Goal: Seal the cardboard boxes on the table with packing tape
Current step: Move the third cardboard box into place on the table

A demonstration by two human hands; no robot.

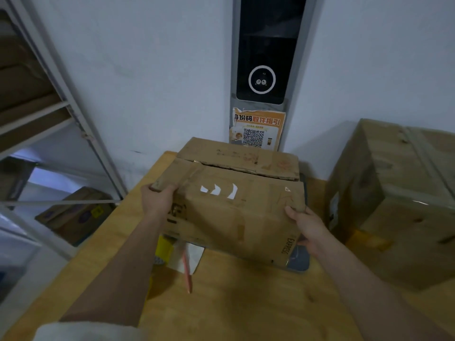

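From the head camera, a worn cardboard box sits at the far middle of a wooden table, tilted toward the viewer, its two top flaps closed but with a dark gap between them. The left hand grips the box's upper left corner, fingers curled over the edge of the near flap. The right hand holds the box's right side, thumb on the front face and fingers wrapped round the edge. A grey flat object shows under the box's right corner. Just below the box on the left lie a yellow item, a white paper and a pink pencil. A larger taped box stands on the right. Behind, a poster with a QR code hangs on a grey column.
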